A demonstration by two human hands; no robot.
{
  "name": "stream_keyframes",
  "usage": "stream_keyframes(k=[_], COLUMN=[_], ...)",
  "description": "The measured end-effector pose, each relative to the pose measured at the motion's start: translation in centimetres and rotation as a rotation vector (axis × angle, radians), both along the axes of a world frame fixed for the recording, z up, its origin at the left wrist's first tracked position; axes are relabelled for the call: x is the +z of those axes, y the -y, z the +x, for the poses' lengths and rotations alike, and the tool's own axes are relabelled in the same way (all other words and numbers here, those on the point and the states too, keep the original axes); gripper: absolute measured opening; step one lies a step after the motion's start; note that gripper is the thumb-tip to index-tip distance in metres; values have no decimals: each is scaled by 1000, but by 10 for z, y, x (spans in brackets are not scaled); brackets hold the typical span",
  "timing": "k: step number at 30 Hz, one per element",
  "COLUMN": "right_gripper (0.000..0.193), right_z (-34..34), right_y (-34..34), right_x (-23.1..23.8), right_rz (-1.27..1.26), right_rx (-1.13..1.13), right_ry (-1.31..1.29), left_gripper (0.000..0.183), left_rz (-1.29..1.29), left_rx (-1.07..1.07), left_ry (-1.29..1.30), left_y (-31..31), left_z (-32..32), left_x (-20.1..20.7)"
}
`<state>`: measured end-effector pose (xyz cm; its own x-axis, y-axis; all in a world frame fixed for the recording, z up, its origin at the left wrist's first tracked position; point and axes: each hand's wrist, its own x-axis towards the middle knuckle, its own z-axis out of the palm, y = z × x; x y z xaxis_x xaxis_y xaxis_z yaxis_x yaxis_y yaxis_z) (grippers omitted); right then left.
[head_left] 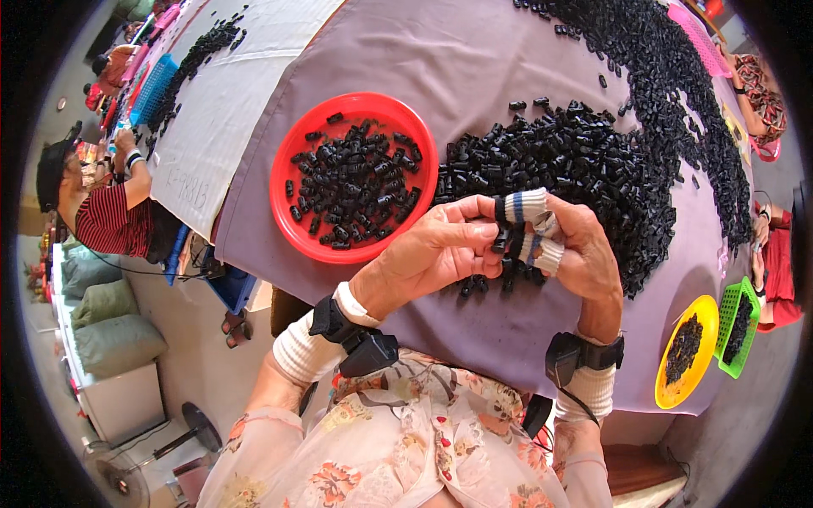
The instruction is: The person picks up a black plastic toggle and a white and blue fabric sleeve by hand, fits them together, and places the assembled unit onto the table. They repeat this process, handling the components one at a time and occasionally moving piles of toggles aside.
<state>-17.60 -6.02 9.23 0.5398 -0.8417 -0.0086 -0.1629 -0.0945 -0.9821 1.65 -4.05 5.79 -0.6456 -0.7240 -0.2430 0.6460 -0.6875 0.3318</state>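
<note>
My left hand (436, 250) and my right hand (584, 245) meet over the near edge of the black heap. Between them is a small black plastic part (501, 240), pinched by the left thumb and fingers. The right fingers, two of them in white knitted finger sleeves (523, 205) with dark stripes, close on the same part from the other side. Its far end is hidden by the fingers. Beside my left hand stands a round red tray (282, 203) with many similar black parts in it. Behind my hands lies a large heap of black parts (559, 161).
More black parts (610, 34) spread over the cloth-covered table (356, 51) toward the far right. At the right edge are a yellow tray (665, 385) and a green basket (737, 364), both holding black pieces. A person in a striped shirt (114, 220) works at the left; others sit at right.
</note>
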Motion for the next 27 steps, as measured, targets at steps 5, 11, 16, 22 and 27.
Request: stream_keyframes(k=[5,11,16,22,27], right_gripper=[28,21,20,22,23], right_z=[4,9,13,14,14], right_y=[-2,-7,-9,-13,-17], right_x=[-5,-12,-14,-15,-17], right_rz=[36,51,-3,-10,-3], right_rx=[-40,-139,-170,-212,-255], right_ry=[34,10,26,14,15], left_gripper=[20,20,24,22,22], left_rz=[-8,-4,-108,-244,-100], left_rx=[65,196,232,279,252], left_ry=[47,142,193,294,116], left_y=[-3,-5,-8,-10,-7], left_z=[0,-4,-3,-1,1], left_x=[-2,6,4,5,-4])
